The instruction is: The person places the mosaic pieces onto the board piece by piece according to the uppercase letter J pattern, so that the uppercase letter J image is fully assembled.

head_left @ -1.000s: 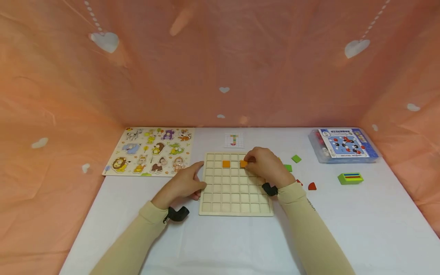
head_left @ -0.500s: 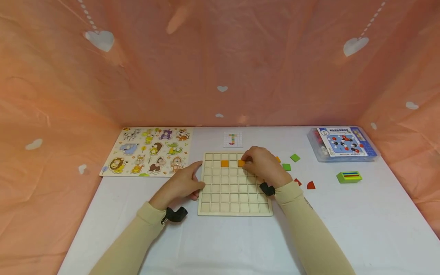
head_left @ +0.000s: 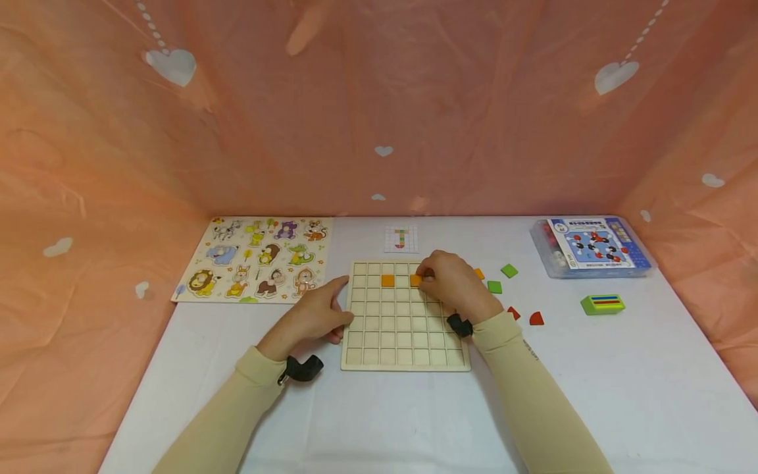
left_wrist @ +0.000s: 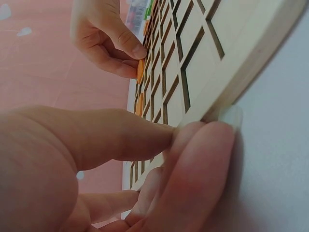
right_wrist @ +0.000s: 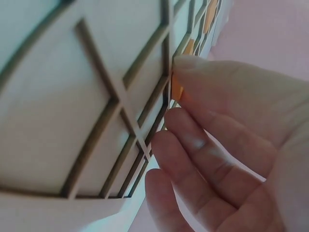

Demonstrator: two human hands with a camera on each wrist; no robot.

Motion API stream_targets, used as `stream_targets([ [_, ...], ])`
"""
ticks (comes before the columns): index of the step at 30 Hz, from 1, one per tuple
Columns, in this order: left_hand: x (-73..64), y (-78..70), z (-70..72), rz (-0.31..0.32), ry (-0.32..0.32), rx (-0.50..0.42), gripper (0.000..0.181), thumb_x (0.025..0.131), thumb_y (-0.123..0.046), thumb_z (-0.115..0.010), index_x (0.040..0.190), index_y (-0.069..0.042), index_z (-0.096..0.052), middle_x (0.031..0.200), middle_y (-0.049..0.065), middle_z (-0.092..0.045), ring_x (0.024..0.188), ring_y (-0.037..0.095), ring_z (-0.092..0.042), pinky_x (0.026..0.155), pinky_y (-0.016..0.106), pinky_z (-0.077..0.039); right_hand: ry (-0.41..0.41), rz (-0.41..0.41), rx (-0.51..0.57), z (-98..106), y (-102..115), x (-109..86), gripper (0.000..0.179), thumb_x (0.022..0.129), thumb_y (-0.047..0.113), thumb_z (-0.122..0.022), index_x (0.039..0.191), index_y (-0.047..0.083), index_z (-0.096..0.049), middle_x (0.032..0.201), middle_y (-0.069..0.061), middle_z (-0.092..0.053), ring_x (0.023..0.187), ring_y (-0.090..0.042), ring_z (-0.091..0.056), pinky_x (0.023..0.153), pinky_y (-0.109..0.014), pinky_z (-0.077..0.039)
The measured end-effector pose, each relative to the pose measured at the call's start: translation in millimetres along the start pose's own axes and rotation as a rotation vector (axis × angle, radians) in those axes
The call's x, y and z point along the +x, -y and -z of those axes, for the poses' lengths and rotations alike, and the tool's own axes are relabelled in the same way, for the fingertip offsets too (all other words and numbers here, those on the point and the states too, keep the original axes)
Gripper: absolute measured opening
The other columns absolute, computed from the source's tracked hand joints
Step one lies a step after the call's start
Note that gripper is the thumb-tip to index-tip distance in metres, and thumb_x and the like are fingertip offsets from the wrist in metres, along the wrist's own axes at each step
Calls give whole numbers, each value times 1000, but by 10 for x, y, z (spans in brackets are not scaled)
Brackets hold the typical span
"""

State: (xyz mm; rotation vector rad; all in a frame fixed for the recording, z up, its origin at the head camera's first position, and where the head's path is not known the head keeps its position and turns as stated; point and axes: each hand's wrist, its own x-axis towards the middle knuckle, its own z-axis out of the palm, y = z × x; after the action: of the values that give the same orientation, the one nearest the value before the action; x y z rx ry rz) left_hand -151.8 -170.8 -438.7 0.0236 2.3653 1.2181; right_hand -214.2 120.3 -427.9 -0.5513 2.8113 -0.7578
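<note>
A wooden grid board [head_left: 404, 324] lies flat on the white table in front of me. My left hand [head_left: 308, 315] grips its left edge, and the left wrist view shows thumb and curled fingers [left_wrist: 198, 164] against the rim. Over the upper right of the board, my right hand [head_left: 454, 283] pinches an orange square tile [head_left: 415, 281] between thumb and index finger. That tile [right_wrist: 176, 88] looks tilted at a cell in the right wrist view; whether it is seated is hidden. Another orange square tile [head_left: 387, 281] sits in the same row, further left.
Right of the board lie green tiles [head_left: 494, 287], an orange tile [head_left: 479, 273] and red pieces [head_left: 536, 319]. A pattern card [head_left: 402, 239] lies behind it. An animal puzzle [head_left: 260, 260] is at left; a plastic case [head_left: 595, 249] and green block [head_left: 603, 305] are at right.
The head view has shifted slightly. Both hands keep their places on the board, and the right hand still pinches the orange square tile at the same cell.
</note>
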Motion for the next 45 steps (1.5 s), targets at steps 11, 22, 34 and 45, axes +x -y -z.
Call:
stream_targets([
  [11,24,22,3,13,15,-5,89,98,-10,-73,173,-15,-25,80,12,-69,61,20,-70,58,30,-65,28,-10,28,8,-22,-22,23,98,14,-75,119,6,-81,120,-10,-73,108,-28,-69,101,-47,-62],
  [22,17,49,20,-3,39,-37,90,97,-10,-73,173,-13,-25,83,13,-69,63,19,-72,61,31,-66,-49,-86,87,258,-259,-198,29,101,20,-72,124,3,-78,121,-13,-73,110,-32,-69,102,-51,-60],
  [34,9,52,66,-14,44,-47,89,98,-12,-74,172,-12,-25,84,12,-69,64,18,-72,63,32,-67,-101,-333,27,640,-895,-586,40,104,25,-69,137,2,-70,138,-23,-64,127,-42,-59,113,-63,-52],
  [45,3,46,56,-9,37,-34,90,98,-13,-74,173,-13,-25,83,11,-69,63,18,-72,63,31,-66,-77,-413,50,666,-1050,-622,42,103,22,-71,137,-2,-69,140,-28,-64,130,-47,-55,115,-66,-50],
])
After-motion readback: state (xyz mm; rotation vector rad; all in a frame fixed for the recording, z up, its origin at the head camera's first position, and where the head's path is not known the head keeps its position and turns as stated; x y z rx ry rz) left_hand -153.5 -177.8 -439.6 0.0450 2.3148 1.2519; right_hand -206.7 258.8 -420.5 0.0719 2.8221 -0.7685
